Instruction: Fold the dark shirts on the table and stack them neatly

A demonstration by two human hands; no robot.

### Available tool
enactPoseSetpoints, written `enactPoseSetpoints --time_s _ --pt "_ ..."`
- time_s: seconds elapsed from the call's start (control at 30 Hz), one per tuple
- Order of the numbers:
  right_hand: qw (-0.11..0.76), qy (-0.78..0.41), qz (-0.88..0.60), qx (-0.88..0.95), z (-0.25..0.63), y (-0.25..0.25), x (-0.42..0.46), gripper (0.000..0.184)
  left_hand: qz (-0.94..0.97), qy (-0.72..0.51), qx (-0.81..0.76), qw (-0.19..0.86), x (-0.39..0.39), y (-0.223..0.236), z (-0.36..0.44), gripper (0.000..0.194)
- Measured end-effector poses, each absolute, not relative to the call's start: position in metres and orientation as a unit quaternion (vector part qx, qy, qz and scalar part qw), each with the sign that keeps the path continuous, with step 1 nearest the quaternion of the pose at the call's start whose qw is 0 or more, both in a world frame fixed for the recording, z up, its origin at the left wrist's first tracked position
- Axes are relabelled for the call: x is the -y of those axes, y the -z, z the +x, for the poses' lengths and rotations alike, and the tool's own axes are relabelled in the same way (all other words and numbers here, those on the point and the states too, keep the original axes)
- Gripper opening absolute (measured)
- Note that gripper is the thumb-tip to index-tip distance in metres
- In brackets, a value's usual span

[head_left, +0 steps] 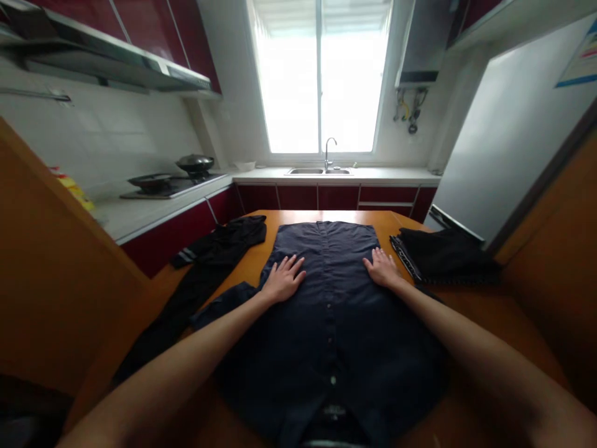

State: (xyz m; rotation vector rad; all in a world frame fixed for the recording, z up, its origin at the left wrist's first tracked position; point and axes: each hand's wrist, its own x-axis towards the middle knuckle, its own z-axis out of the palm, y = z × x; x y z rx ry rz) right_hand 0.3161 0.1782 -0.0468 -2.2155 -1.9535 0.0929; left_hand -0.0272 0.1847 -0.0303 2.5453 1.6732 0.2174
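Note:
A dark navy button-up shirt (326,274) lies spread flat on the wooden table, front side up, its collar toward me and its hem at the far side. Flat on the shirt's left side rests my left hand (283,280), fingers spread. My right hand (382,267) lies on the shirt's right edge, its fingers stretched out too. Neither hand grips the cloth. One sleeve (224,303) sticks out to the left under my left forearm; the other is mostly hidden beneath my right forearm.
Black clothing (209,267) lies loosely along the table's (275,218) left side. To the right sits a folded black garment (448,255). Beyond the table are a counter with a sink (305,170), a stove with a pan (196,164), and a tall fridge (508,137).

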Motion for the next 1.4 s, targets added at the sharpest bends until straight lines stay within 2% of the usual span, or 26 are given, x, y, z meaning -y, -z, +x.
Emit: enactPoseSetpoints --time_s 0.13,0.3,0.5,0.73,0.9,1.03,1.27,1.33,1.4 --pt "0.081 -0.014 -0.735 0.674 0.327 0.042 -0.16 0.065 0.823 -0.085 -0.559 0.05 -0.176 0.017 -0.043 0.056" --pt "0.093 -0.033 -0.704 0.703 0.28 0.038 -0.122 0.06 0.841 -0.093 -0.531 0.043 -0.136 0.003 -0.025 0.052" --pt "0.099 -0.067 -0.668 0.734 0.239 0.044 -0.099 0.062 0.839 -0.093 -0.533 0.058 -0.091 0.02 -0.006 0.054" --pt "0.086 -0.046 -0.736 0.67 0.291 0.046 -0.086 0.07 0.824 -0.097 -0.557 0.036 -0.084 0.029 -0.011 0.052" --pt "0.071 -0.024 -0.731 0.678 0.326 0.054 -0.061 0.069 0.826 -0.1 -0.553 0.042 -0.085 0.027 -0.01 0.052" --pt "0.109 0.015 -0.718 0.687 0.34 0.059 -0.037 0.067 0.828 -0.111 -0.548 0.049 -0.086 0.028 -0.011 0.05" --pt "0.252 0.137 -0.699 0.655 0.357 0.05 -0.007 0.055 0.849 -0.152 -0.502 0.061 -0.084 0.026 -0.01 0.049" --pt "0.259 0.125 -0.694 0.661 0.358 0.048 -0.007 0.053 0.871 -0.148 -0.463 0.074 -0.079 0.024 -0.01 0.048" --pt "0.225 0.076 -0.689 0.685 0.357 0.05 -0.009 0.054 0.892 -0.123 -0.425 0.093 -0.073 0.023 -0.009 0.048"
